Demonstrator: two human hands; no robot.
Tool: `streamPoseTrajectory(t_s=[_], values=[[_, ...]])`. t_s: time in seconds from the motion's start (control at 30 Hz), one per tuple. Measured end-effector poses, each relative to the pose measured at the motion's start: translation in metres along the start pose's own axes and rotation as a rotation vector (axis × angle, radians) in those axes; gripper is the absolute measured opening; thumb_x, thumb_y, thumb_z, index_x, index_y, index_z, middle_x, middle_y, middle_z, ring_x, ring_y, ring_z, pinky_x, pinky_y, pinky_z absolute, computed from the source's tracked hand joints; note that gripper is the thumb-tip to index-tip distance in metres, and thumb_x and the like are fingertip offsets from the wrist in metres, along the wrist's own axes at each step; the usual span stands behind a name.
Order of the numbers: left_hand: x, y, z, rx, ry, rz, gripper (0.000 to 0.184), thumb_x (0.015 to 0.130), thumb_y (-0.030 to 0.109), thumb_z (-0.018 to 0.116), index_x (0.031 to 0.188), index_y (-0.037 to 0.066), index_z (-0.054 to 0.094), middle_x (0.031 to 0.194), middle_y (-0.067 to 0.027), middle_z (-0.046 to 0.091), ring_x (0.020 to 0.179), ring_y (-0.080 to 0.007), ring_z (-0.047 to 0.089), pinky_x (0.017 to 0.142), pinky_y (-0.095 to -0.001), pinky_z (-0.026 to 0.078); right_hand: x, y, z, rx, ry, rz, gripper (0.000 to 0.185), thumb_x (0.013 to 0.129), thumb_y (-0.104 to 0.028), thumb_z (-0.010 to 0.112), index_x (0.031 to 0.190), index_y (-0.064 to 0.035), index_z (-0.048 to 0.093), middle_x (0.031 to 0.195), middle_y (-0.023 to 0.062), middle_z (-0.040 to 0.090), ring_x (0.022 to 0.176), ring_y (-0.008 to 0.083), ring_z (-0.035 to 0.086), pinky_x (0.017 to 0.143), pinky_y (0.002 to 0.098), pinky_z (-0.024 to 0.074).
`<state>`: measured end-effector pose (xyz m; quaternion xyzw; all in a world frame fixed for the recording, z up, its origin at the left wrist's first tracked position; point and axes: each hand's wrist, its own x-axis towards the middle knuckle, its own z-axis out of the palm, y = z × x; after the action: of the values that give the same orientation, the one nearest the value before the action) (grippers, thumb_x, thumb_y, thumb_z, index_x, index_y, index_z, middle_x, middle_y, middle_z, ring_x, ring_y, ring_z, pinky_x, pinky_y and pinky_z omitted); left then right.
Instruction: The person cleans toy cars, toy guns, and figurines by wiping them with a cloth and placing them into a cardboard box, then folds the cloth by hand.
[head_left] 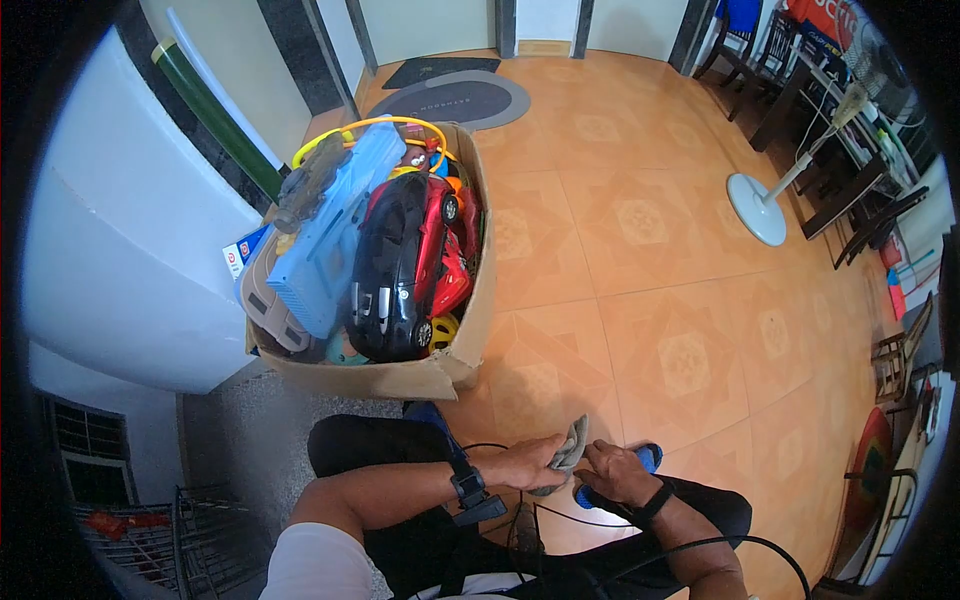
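My left hand [525, 463] is closed around a grey-green cloth [573, 447], which sticks up past the fingers and also shows below them. Just to its right, my right hand [620, 474] has its fingers bent inward, close to the cloth. Whatever those fingers hold, if anything, is hidden. Both hands are low between my knees. In front of them to the left stands a cardboard box [380, 380] full of toys. Among these are a black and red toy car [390, 270], a light blue plastic piece [330, 240] and a yellow hoop [440, 140].
A blue slipper [650, 457] shows beside my right hand. Black cables [770, 545] run across my lap. Farther off on the tiled floor [670, 240] stand a pedestal fan [760, 208], chairs [735, 40] and a grey doormat [455, 100]. A white curved wall [130, 230] borders the left.
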<state>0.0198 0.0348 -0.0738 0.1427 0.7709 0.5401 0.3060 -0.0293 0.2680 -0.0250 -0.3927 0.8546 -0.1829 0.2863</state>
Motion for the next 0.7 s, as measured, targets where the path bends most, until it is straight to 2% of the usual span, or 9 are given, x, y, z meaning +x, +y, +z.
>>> streamPoseTrajectory(t_s=[0.1, 0.5, 0.6, 0.7], values=[[-0.001, 0.003, -0.002, 0.033, 0.009, 0.038, 0.055, 0.086, 0.031, 0.07, 0.119, -0.006, 0.046, 0.106, -0.0295, 0.06, 0.102, -0.0427, 0.062, 0.087, -0.0455, 0.049, 0.0, 0.0, -0.001, 0.003, 0.006, -0.011, 0.036, 0.09, -0.028, 0.07, 0.106, 0.0019, 0.056, 0.096, 0.0219, 0.061, 0.092, 0.0428, 0.065, 0.078, 0.0499, 0.0532], [-0.004, 0.01, -0.006, 0.006, 0.01, 0.033, 0.054, 0.086, 0.028, 0.071, 0.12, -0.005, 0.045, 0.107, -0.0288, 0.06, 0.102, -0.043, 0.062, 0.087, -0.0454, 0.048, 0.0, -0.002, -0.002, -0.002, 0.002, -0.015, 0.036, 0.089, -0.026, 0.07, 0.105, 0.0024, 0.056, 0.096, 0.0219, 0.061, 0.092, 0.0423, 0.065, 0.077, 0.049, 0.0536], [-0.004, 0.01, -0.005, -0.01, 0.004, 0.024, 0.05, 0.087, 0.02, 0.069, 0.125, -0.002, 0.046, 0.107, -0.0209, 0.056, 0.098, -0.0306, 0.056, 0.088, -0.0407, 0.047, 0.0, -0.003, -0.003, -0.006, -0.002, -0.017, 0.036, 0.089, -0.026, 0.07, 0.106, 0.0025, 0.056, 0.097, 0.0219, 0.061, 0.092, 0.0424, 0.065, 0.078, 0.0491, 0.0535], [-0.005, 0.013, -0.006, 0.025, 0.001, 0.007, 0.051, 0.087, 0.022, 0.069, 0.126, -0.001, 0.046, 0.106, -0.0209, 0.056, 0.099, -0.0309, 0.057, 0.087, -0.041, 0.047, 0.0, -0.002, -0.002, -0.002, -0.008, -0.008, 0.036, 0.089, -0.026, 0.07, 0.106, 0.0028, 0.056, 0.097, 0.0221, 0.061, 0.092, 0.0425, 0.065, 0.078, 0.0491, 0.0536]])
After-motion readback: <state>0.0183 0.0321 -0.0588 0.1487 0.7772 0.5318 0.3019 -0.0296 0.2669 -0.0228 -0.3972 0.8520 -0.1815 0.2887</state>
